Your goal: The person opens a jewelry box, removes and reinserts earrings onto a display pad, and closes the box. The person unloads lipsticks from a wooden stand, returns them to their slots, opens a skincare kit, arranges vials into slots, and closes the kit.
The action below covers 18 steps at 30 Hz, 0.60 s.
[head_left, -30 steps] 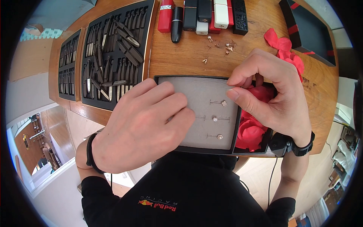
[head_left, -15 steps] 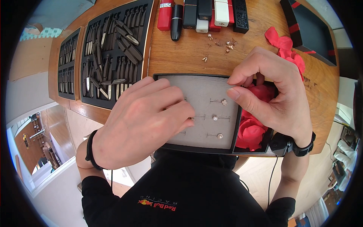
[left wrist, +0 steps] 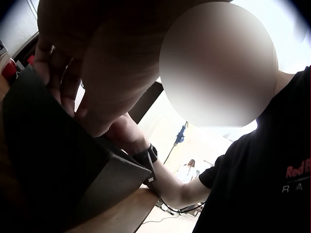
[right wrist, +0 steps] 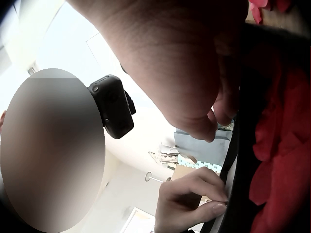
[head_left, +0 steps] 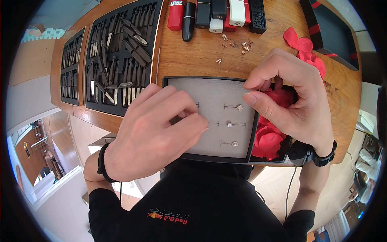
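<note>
A black box (head_left: 201, 159) holds a grey padded insert (head_left: 215, 90) with slits. Three small stud earrings sit in the insert's right part: a flower-shaped one (head_left: 240, 107), a round sparkling one (head_left: 230, 125) and another (head_left: 235, 144) below. Over the insert's left part, my left hand (head_left: 151, 137) has thumb and index finger together at a middle slit, pinching a tiny stud earring that the fingers now hide. My right hand (head_left: 296, 97) hovers over the box's divider, thumb and forefinger curved with a small gap between their tips. Red petals (head_left: 268, 141) fill the compartment beneath it.
Loose earrings (head_left: 246, 46) lie behind the box. Lipstick tubes (head_left: 188, 22) and small boxes stand at the back. A black lid (head_left: 328, 34) and more petals (head_left: 298, 40) lie at the right, trays (head_left: 121, 56) of dark, silver-tipped pieces at the left.
The left hand has shifted slightly, and its thumb and index finger have closed over the small earring glimpsed between them half a second ago. The right hand stays almost still.
</note>
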{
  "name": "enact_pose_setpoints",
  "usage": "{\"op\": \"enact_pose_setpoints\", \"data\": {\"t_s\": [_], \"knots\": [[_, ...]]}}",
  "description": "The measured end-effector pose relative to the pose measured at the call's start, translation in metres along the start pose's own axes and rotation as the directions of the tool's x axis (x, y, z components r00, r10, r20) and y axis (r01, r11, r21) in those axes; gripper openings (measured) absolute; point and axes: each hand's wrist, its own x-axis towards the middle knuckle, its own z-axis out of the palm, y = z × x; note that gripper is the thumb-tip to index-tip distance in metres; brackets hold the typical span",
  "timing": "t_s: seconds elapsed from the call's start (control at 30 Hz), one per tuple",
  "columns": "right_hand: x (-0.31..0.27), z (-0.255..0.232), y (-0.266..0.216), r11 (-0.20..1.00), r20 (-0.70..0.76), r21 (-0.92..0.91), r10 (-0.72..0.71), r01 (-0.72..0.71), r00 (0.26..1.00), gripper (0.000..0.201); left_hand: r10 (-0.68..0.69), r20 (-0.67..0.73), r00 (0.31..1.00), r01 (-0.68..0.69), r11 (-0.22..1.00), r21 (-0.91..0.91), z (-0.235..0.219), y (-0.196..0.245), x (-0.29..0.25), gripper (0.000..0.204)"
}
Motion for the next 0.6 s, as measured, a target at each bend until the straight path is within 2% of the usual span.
{"op": "enact_pose_setpoints", "data": {"t_s": [0.2, 0.27, 0.6], "knots": [[0.0003, -0.0002, -0.0003, 1.0, 0.0, 0.016, 0.002, -0.002, 1.0, 0.016, -0.06, 0.025, 0.998, 0.062, 0.995, -0.08, -0.0036, -0.0013, 0.0054, 0.017], [0.0004, -0.0002, -0.0004, 1.0, 0.0, 0.024, 0.005, -0.005, 1.0, 0.016, -0.091, 0.073, 0.993, 0.098, 0.99, -0.099, -0.0058, -0.0013, 0.0072, 0.015], [-0.0001, 0.0002, 0.0, 1.0, -0.007, 0.002, 0.001, -0.001, 1.0, 0.016, -0.131, 0.048, 0.99, 0.135, 0.984, -0.112, -0.0068, -0.0025, 0.0097, 0.015]]}}
